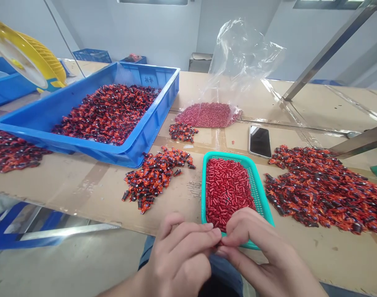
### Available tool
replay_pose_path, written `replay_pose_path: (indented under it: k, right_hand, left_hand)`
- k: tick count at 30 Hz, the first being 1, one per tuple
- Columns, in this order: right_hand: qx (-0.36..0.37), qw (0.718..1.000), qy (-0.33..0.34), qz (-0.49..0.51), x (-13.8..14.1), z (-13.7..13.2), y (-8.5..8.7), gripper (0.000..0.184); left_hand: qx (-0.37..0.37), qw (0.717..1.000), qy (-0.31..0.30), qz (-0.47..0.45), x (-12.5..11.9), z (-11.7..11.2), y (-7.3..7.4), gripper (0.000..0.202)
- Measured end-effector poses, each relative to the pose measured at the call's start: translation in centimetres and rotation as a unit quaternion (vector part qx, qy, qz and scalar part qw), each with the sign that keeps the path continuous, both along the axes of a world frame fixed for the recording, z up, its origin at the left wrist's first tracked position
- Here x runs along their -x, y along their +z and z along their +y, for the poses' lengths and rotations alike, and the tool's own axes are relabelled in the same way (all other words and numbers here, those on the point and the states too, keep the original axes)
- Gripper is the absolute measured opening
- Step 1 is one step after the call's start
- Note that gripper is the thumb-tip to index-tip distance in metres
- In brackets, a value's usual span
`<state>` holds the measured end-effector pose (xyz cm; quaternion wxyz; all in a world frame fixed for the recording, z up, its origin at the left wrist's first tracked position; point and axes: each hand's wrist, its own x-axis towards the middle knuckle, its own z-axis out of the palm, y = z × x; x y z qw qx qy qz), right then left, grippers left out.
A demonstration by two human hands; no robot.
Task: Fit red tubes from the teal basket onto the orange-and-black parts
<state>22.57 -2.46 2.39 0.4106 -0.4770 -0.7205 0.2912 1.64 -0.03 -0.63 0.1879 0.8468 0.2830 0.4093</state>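
Seen from the head view, the left hand (182,253) and right hand (259,247) met at their fingertips, both pinching a small dark red piece (219,244), mostly hidden, seemingly so each could steady it against the other. Just beyond the grip sat a green basket (203,189) of red tubes (228,192), probably for a short reach. One loose pile (157,175) lay ahead to the left, a bigger heap (324,189) to the right, perhaps to keep them apart.

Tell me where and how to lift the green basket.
Best, I'd judge, by the raised rims of the green mesh basket's two long sides, coming from above: small red tubes fill much of its open middle, while a black-and-orange pile lies close on the right.
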Motion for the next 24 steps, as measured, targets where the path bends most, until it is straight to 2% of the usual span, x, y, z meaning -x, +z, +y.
replay_pose_path:
  k: [3,5,7,10,12,13,14,16,18,19,21,24]
  right_hand:
    - [0.111,0.991,0.005,0.074,-0.2,-0.3,0.2,0.013]
    - [0.176,0.977,0.042,0.111,-0.2,-0.4,0.6,0.024]
    - [0.221,0.962,0.089,0.136,-0.1,-0.2,1.0,0.024]
    - [0.260,0.945,0.116,0.163,0.3,0.1,0.7,0.027]
    - [0.253,0.945,0.098,0.180,0.3,0.2,0.0,0.032]
    - [0.243,0.950,0.077,0.183,0.0,0.3,-0.5,0.034]
    - [0.229,0.956,0.048,0.176,-0.4,0.2,-1.0,0.036]
    - [0.182,0.975,-0.039,0.120,-2.2,0.3,-2.1,0.037]
    - [0.103,0.983,-0.154,0.010,-5.2,0.6,-3.4,0.040]
    - [0.055,0.974,-0.212,-0.056,-7.0,0.8,-4.1,0.044]
    - [-0.016,0.937,-0.289,-0.194,-10.9,1.4,-5.5,0.053]
    - [-0.035,0.899,-0.332,-0.283,-15.6,2.1,-7.2,0.064]
  left_hand:
    - [0.069,0.997,0.011,-0.029,0.2,-1.8,-0.6,0.053]
    - [0.115,0.992,-0.010,-0.046,0.7,-2.8,-1.3,0.051]
    - [0.142,0.989,-0.043,-0.027,1.3,-3.0,-2.0,0.044]
    - [0.103,0.985,-0.131,0.033,1.4,-1.6,-2.3,0.036]
    - [0.025,0.982,-0.178,0.054,0.8,0.1,-1.6,0.029]
    - [-0.013,0.982,-0.174,0.068,0.4,1.0,-1.0,0.028]
    - [-0.065,0.982,-0.160,0.073,0.0,1.9,-0.4,0.026]
    - [-0.134,0.982,-0.073,0.109,-0.7,3.8,0.6,0.024]
    - [-0.149,0.972,0.031,0.179,-0.9,5.7,0.7,0.021]
    - [-0.136,0.964,0.075,0.217,-0.8,6.7,0.4,0.019]
    - [-0.100,0.948,0.127,0.273,-0.3,8.6,-0.7,0.020]
    - [-0.063,0.944,0.141,0.292,0.4,10.9,-2.5,0.025]
